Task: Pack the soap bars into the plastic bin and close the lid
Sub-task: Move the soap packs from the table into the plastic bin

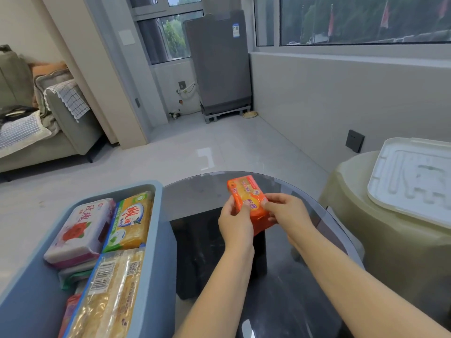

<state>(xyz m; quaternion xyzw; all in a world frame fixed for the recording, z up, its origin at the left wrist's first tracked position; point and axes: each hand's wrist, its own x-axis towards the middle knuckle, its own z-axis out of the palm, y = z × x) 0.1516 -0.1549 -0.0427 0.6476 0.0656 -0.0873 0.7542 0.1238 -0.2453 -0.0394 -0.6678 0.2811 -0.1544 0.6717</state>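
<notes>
Your left hand [235,222] and right hand [285,212] both pinch the orange soap bar [246,196] above the dark glass tabletop [280,301]. Left of the tabletop stands the blue plastic bin [156,240], open, already holding several wrapped bars. Right of the tabletop lies the white lid [415,176].

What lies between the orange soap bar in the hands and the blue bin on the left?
In the head view, only bare dark glass tabletop lies between the orange soap bar, held by both hands, and the blue bin; nothing stands there.
</notes>
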